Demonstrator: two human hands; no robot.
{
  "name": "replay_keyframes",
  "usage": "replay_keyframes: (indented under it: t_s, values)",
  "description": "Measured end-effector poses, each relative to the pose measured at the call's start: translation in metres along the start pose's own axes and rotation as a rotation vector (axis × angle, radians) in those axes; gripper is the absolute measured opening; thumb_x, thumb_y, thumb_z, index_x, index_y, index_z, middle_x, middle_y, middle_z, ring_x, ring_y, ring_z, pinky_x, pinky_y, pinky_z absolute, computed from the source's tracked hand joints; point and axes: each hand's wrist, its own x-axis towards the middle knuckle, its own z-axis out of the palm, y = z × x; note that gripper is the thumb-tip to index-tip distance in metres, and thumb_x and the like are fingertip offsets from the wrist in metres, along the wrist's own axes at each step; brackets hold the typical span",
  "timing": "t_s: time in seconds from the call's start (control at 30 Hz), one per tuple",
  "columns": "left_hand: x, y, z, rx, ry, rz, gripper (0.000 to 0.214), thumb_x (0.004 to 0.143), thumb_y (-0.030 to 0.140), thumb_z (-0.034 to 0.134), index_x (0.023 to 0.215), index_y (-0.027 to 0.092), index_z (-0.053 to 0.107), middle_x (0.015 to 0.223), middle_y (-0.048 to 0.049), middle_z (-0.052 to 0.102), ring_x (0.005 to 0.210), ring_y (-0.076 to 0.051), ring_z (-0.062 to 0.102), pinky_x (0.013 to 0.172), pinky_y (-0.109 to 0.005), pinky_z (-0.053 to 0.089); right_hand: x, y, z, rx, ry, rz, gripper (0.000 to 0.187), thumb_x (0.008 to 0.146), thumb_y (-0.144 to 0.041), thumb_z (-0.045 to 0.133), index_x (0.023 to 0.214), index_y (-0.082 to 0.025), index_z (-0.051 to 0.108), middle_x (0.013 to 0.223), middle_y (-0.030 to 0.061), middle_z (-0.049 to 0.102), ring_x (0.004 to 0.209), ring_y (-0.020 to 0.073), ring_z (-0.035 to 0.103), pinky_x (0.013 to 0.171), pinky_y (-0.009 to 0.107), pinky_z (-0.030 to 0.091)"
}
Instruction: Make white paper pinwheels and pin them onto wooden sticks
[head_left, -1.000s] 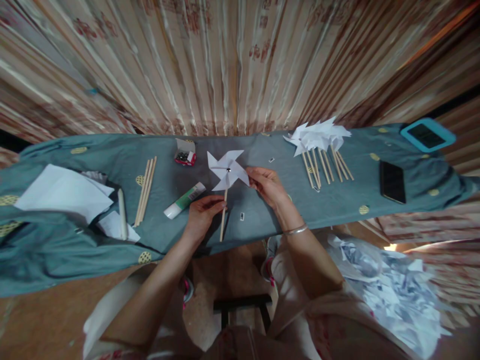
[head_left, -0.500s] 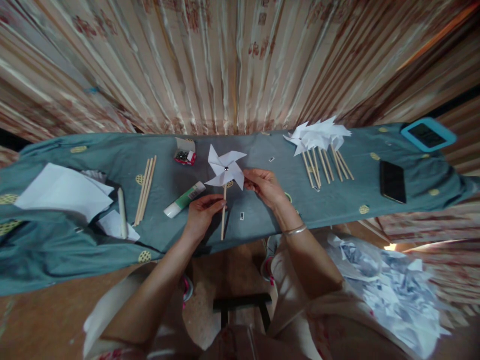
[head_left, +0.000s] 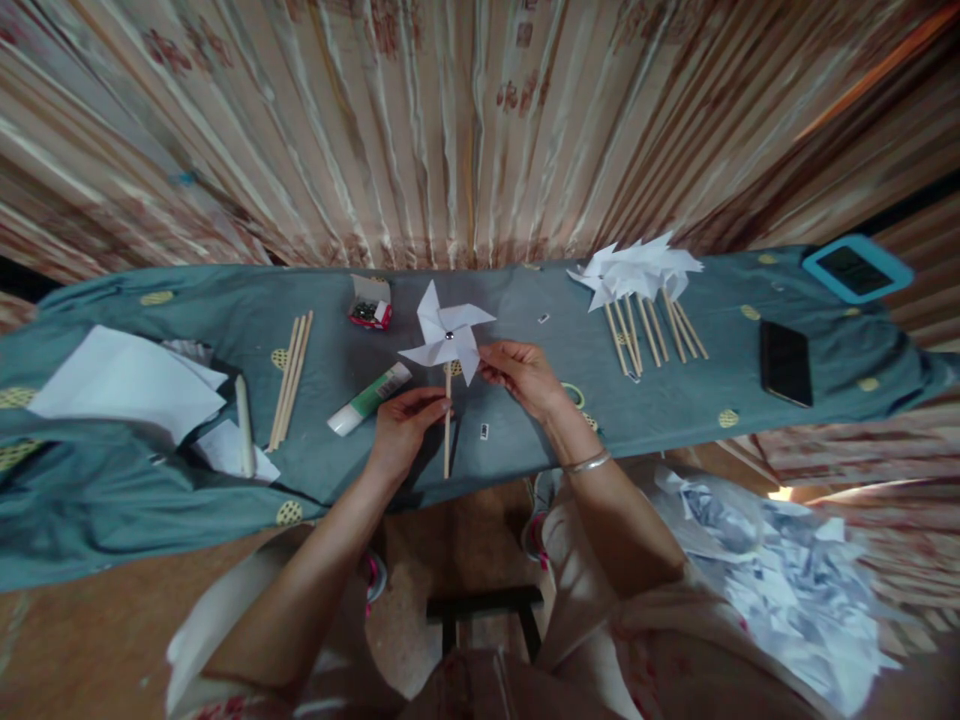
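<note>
A white paper pinwheel (head_left: 450, 334) with a dark pin at its centre stands upright on a wooden stick (head_left: 448, 440) above the table. My left hand (head_left: 405, 425) is closed, pinching the stick below the blades between thumb and fingers. At the pinwheel's right side, my right hand (head_left: 525, 375) has its thumb and fingers together on a blade's edge. Left of the pinwheel lie a green and white glue stick (head_left: 369, 399) and an opened small red box (head_left: 372, 312) of pins.
Finished pinwheels (head_left: 637, 275) lie in a row at the back right, near a black phone (head_left: 785, 363) and a blue-framed device (head_left: 858, 269). Loose sticks (head_left: 291, 380), white paper sheets (head_left: 127, 385) and a pale rod (head_left: 245, 425) lie left. A bag of paper scraps (head_left: 795, 580) stands below.
The pinwheel's blades have turned slightly, and its head has shifted a little left. My right hand has moved slightly left with the blade; my left hand keeps its grip on the stick.
</note>
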Motion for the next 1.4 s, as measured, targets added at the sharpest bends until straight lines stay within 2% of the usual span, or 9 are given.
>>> replay_keyframes:
  t_s: [0.23,0.4,0.57,0.77,1.0,1.4]
  values:
    - [-0.0024,0.0031,0.0022,0.033,0.003,0.010,0.046,0.043,0.047,0.092,0.073,0.017,0.074,0.070,-0.0019,0.071,0.064,-0.016,0.064,0.071,-0.031,0.054,-0.0010,0.0026,0.0018,-0.031,-0.039,-0.002,0.042,0.049,-0.053,0.089,0.064,-0.018,0.071,0.063,-0.0013,0.068,0.055,0.0077,0.054,0.055,0.021,0.043]
    - [-0.0021,0.0020,0.0014,0.032,0.009,0.010,0.046,0.043,0.046,0.092,0.074,0.017,0.075,0.070,-0.0018,0.071,0.064,-0.016,0.064,0.070,-0.031,0.053,-0.0003,0.0026,-0.0006,-0.012,-0.019,-0.005,0.042,0.054,-0.056,0.087,0.065,-0.019,0.071,0.065,0.0002,0.069,0.056,0.0087,0.056,0.053,0.022,0.045]
    - [-0.0007,0.0000,0.0003,0.036,-0.005,0.011,0.045,0.045,0.044,0.092,0.075,0.017,0.075,0.071,-0.0022,0.071,0.065,-0.016,0.064,0.071,-0.031,0.053,-0.0011,0.0027,-0.0006,-0.007,-0.050,-0.011,0.040,0.052,-0.053,0.089,0.065,-0.019,0.072,0.061,-0.0023,0.066,0.055,0.0076,0.055,0.052,0.021,0.044]
    - [0.0000,-0.0006,0.0002,0.018,-0.009,0.011,0.044,0.045,0.044,0.093,0.075,0.017,0.075,0.069,-0.0013,0.071,0.063,-0.015,0.063,0.069,-0.030,0.052,-0.0014,0.0021,0.0032,-0.018,-0.017,-0.006,0.042,0.046,-0.052,0.090,0.065,-0.019,0.073,0.061,-0.0022,0.067,0.054,0.0073,0.054,0.052,0.021,0.043]
    - [-0.0009,-0.0013,-0.0005,0.030,-0.012,0.026,0.042,0.047,0.043,0.092,0.076,0.017,0.076,0.070,-0.0013,0.071,0.064,-0.015,0.063,0.070,-0.029,0.052,-0.0001,0.0035,0.0034,-0.032,-0.047,-0.005,0.039,0.052,-0.051,0.090,0.064,-0.019,0.071,0.060,-0.0013,0.064,0.054,0.0084,0.053,0.053,0.023,0.044]
    - [-0.0008,-0.0007,0.0001,0.034,-0.016,0.012,0.046,0.045,0.045,0.092,0.076,0.016,0.075,0.069,-0.0013,0.070,0.064,-0.015,0.063,0.070,-0.029,0.052,0.0024,0.0078,0.0011,-0.021,-0.031,0.011,0.043,0.047,-0.051,0.091,0.068,-0.019,0.073,0.057,-0.0033,0.065,0.052,0.0078,0.053,0.053,0.022,0.044]
